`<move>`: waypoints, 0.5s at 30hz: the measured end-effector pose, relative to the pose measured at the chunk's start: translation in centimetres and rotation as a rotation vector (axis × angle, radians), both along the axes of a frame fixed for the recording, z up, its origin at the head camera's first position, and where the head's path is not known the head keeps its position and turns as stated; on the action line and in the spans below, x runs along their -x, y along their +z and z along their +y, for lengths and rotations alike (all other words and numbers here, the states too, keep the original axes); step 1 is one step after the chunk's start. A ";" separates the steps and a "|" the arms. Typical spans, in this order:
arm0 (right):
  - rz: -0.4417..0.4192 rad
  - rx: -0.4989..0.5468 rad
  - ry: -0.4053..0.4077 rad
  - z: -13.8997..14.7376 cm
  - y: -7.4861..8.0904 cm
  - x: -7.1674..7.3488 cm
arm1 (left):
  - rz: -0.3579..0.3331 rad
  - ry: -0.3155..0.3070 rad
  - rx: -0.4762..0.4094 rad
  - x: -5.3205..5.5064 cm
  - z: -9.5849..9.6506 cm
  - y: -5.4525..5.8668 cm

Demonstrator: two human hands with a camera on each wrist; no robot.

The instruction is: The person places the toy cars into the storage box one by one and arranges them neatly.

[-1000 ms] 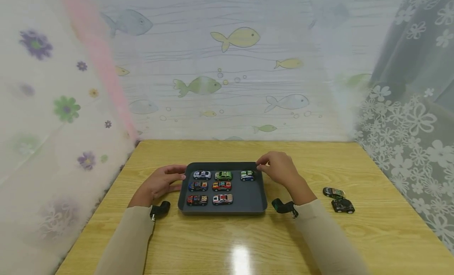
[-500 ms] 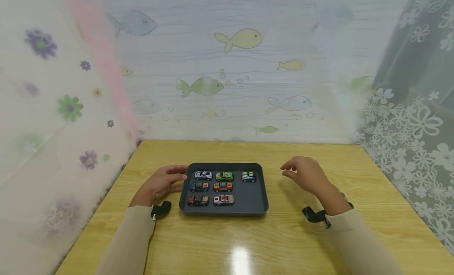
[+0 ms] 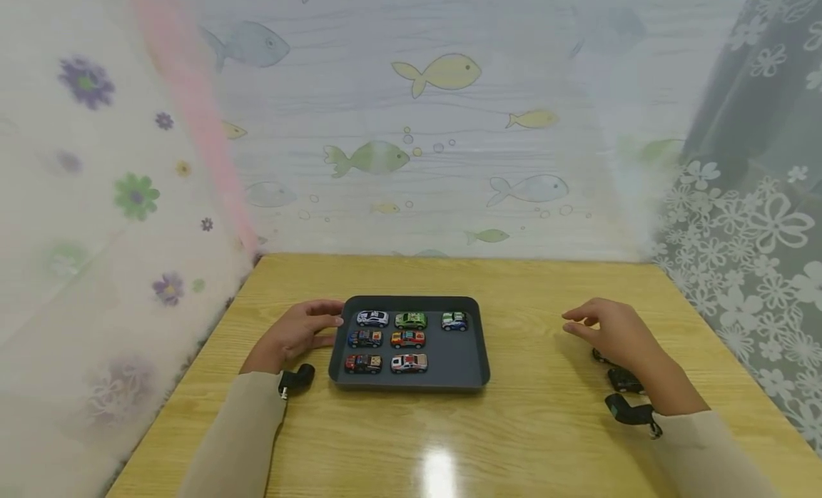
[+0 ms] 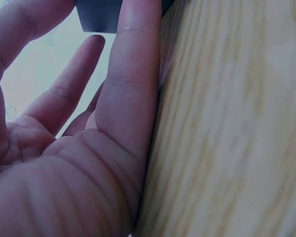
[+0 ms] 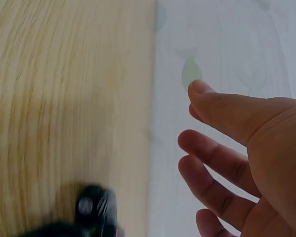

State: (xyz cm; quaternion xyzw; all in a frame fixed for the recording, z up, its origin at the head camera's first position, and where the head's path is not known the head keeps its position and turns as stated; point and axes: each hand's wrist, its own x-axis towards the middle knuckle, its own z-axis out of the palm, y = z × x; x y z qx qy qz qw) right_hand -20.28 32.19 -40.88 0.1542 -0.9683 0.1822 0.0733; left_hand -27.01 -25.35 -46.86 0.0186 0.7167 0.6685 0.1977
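A dark grey tray holds several small toy cars, among them a white and blue one set apart near the right wall. My left hand touches the tray's left side, its fingers fairly straight. In the left wrist view a piece of the tray shows beyond the fingertips. Off to the right, my right hand hangs above the table with loosely bent fingers and holds nothing. Below it lie a black toy car and another dark toy car, both partly hidden by that hand.
The wooden table meets a fish-patterned cloth at its back edge. A flower-printed cloth hangs along the left side, and a lace curtain along the right. Small black cameras sit on both wrists.
My right hand has let go of the tray's upper right corner and moved right, over the two dark toy cars. My left hand stays at the tray. The head view has shifted slightly.
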 end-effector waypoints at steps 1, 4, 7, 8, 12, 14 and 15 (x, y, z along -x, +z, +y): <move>-0.008 0.004 -0.006 0.5 -0.1 -0.2 | 0.000 -0.005 0.000 0.0 0.0 0.0; -0.033 0.016 -0.038 1.9 -0.3 -0.7 | 0.006 -0.013 -0.003 0.0 0.0 -0.1; -0.058 0.029 -0.059 3.1 -0.5 -1.1 | -0.003 -0.001 -0.017 0.0 0.1 -0.1; -0.066 0.031 -0.065 3.4 -0.6 -1.2 | -0.005 0.003 -0.019 0.0 0.2 -0.1; -0.091 0.030 -0.084 4.7 -1.0 -1.6 | -0.017 0.021 -0.031 0.1 0.3 -0.1; -0.106 0.031 -0.096 5.2 -1.3 -1.8 | -0.017 0.024 -0.031 0.1 0.3 -0.1; -0.116 0.033 -0.101 5.5 -1.4 -1.9 | -0.018 0.028 -0.031 0.1 0.2 -0.1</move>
